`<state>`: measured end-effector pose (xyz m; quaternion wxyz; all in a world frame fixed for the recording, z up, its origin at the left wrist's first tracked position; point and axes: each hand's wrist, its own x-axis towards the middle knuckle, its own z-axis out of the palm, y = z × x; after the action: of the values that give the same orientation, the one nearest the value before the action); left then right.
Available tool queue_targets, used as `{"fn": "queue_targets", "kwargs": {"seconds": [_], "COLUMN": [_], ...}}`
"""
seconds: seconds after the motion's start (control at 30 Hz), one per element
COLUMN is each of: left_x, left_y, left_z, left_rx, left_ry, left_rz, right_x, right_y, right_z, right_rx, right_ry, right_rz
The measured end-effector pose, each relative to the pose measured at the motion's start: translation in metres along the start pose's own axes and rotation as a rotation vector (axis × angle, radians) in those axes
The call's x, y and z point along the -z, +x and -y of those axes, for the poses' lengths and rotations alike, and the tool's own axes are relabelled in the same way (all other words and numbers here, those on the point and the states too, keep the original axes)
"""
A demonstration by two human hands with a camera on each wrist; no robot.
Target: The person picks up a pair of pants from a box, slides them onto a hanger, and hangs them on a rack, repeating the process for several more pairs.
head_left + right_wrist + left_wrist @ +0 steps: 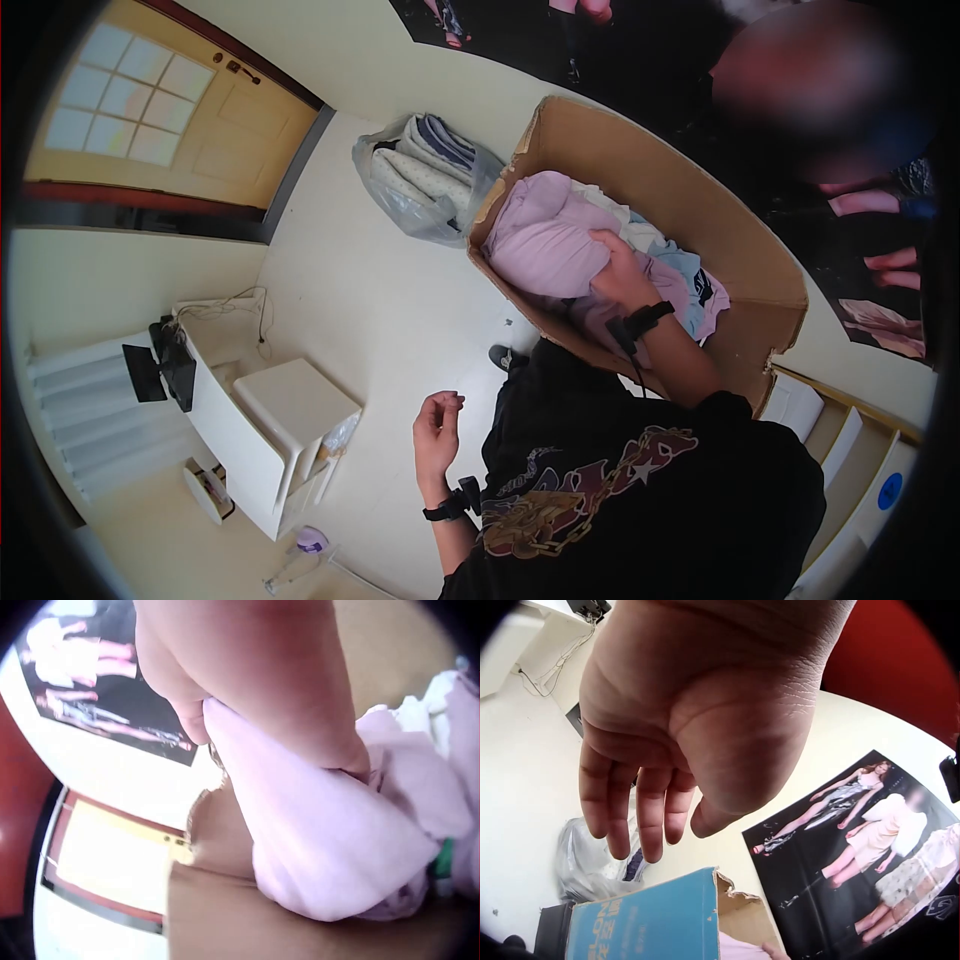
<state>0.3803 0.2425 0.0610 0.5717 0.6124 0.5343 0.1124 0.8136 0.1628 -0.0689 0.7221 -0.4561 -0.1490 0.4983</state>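
A bundled lilac-pink garment (545,235) lies at the near-door end of a large cardboard box (720,205). My right hand (622,275) reaches into the box and grips this garment, thumb on one side and fingers tucked under the fabric. Up close in the right wrist view, the garment (322,840) hangs in a smooth fold below the hand, which hides part of it. Beside my body, away from the box, my left hand (436,435) hangs with loosely bent fingers and holds nothing. In its wrist view, the left palm (697,712) faces the camera above the box's blue printed side (652,915).
More clothes in white, light blue (680,262) and pink lie in the box. A clear plastic bag (425,180) of folded textiles stands on the floor beyond it. A white desk (240,450) is at the left, a wooden-edged shelf (850,460) at the right. A black poster (650,60) covers the wall.
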Motion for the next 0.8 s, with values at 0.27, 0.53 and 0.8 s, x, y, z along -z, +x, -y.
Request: {"fn": "queue_targets", "kwargs": {"seconds": [0.27,0.53,0.8], "left_x": [-0.005,-0.028,-0.036], "left_y": [0.015,0.017,0.016], "left_z": [-0.024,-0.101,-0.005], "left_rx": [-0.046,-0.496,-0.613], "left_ry": [0.012,-0.076,-0.108], "left_rz": [0.029,0.072,-0.009], "right_x": [-0.095,-0.216,-0.323], "right_y": [-0.015,-0.059,-0.129], "right_z": [0.109,0.157,0.086], "right_rx": [-0.057,0.055,-0.691], "right_ry": [0.692,1.001,0.982], "right_rz": [0.157,0.893,1.106]}}
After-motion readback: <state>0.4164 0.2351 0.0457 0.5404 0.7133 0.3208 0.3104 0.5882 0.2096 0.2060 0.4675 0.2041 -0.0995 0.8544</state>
